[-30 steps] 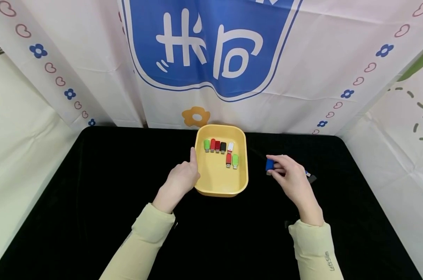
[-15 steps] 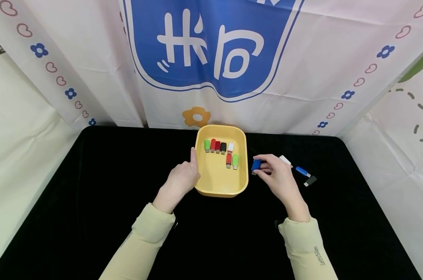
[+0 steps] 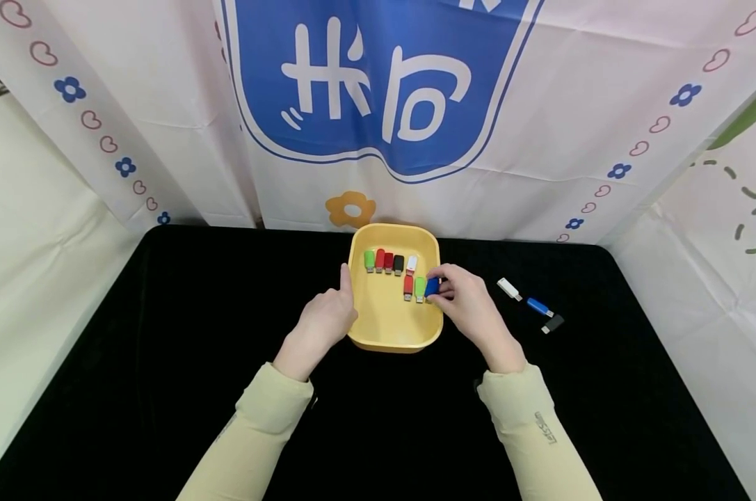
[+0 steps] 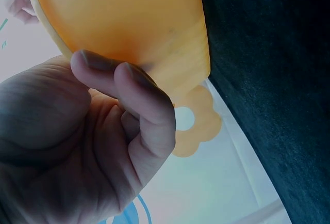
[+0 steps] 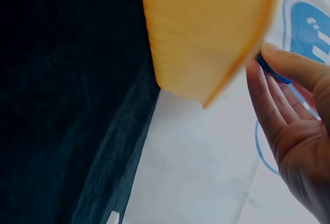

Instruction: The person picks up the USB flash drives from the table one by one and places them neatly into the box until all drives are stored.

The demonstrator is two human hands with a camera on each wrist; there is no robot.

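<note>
Blue flat USB stick point(image 3: 432, 287) is clamped in the right hand point(image 3: 468, 306), thumb-and-finger grip, at the right edge of the yellow rounded-rectangle tray point(image 3: 390, 323), just beside a light-green USB stick point(image 3: 420, 288). Left hand point(image 3: 327, 316): grip clamped on the tray's left rim.

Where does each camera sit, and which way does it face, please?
Head: on the head, facing forward and down at the yellow tray; left hand, right hand and sleeves show.
Left wrist: on that wrist, facing the tray's outer wall; both hands show.
Right wrist: likewise, facing the opposite wall; right hand shows.
Both wrist views share the tray.
</note>
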